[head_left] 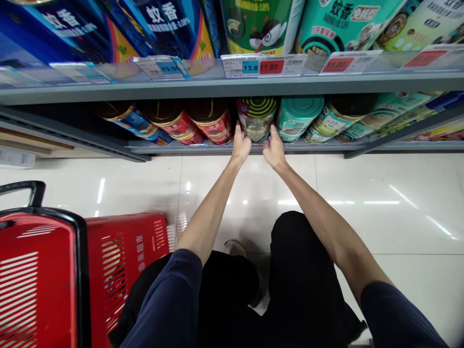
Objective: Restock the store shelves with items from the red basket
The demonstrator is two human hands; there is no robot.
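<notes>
A green can of mosquito coils [256, 118], its lid printed with a yellow-green spiral, stands on the low shelf. My left hand [242, 145] grips its left side, and my right hand [274, 149] holds the right side, so the can sits between them. Just left of it are red cans with dark lids [213, 126]. A teal can [299, 116] stands close by on the right, near my right fingers. The can's back and the inner sides of my fingers are partly hidden.
Above the cans runs the upper shelf edge [232, 87] with price tags, close over my hands. Large mosquito coil packs [259, 26] line that upper shelf. A red shopping basket [126, 261] with a black handle stands at my left on the tiled floor [362, 212].
</notes>
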